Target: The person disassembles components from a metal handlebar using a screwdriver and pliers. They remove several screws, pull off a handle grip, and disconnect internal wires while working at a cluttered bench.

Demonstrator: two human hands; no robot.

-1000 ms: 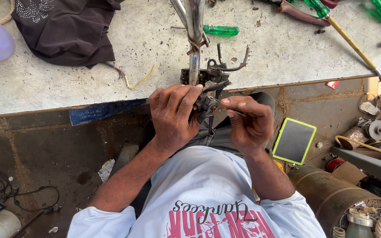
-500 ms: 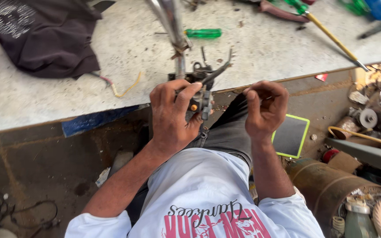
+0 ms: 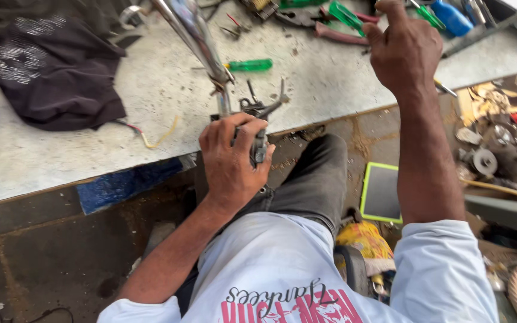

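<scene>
From the head view, I see my left hand wrapped shut around a small dark metal assembly at the near edge of the desk. The fingers curl over its top and the thumb presses on its right side, so the part is mostly hidden under the hand. A few bent wire-like arms of the assembly stick up just past the fingertips. The assembly sits at the lower end of a shiny chrome tube, which rises at a slant toward the far edge of the desk and out of the top of the picture.

My right hand is well apart from the left, reached out over the far right part of the desk among a scatter of tools. Its fingers are curled with the back of the hand toward me; I cannot tell whether it grips anything. Green-handled tools and a blue-handled tool lie just beside it.

A green screwdriver lies on the desk just beyond the assembly. A dark cloth is heaped toward the far left corner, with a short yellowish wire next to it near the front edge. Below the desk, beside my right arm, a flat dark slab with a lime-green border rests on the floor.
</scene>
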